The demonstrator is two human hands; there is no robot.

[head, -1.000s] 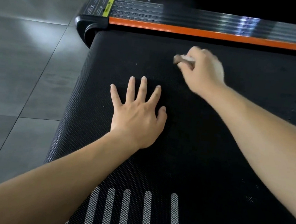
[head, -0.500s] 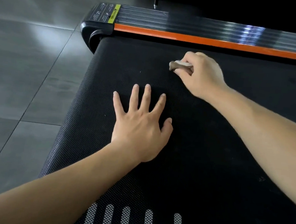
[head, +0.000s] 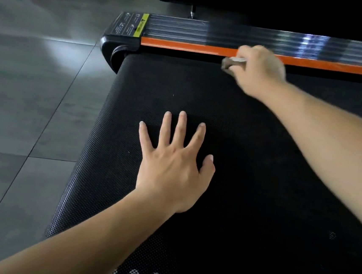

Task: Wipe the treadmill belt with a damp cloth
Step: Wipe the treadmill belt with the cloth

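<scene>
A cloth (head: 233, 62), judged limp, is gripped bunched by the right hand (head: 259, 72) at one o'clock; the left hand (head: 172, 171) is spread flat, released.

Your left hand (head: 172, 169) lies flat with fingers spread mid-way along the black textured treadmill belt (head: 259, 188), and its forearm bars the near-left part. Your right hand (head: 257, 67), gripping a small grey-brown cloth (head: 232, 62), sits at the belt's far edge, close by the orange strip (head: 184, 45). Behind that, the glossy black ribbed side rail (head: 251, 36) closes the far side. A rounded black end cap (head: 117, 49) blocks the far-left corner. Between your forearms the belt lies bare, and its left edge drops open to the grey tiled floor (head: 35, 100).
</scene>
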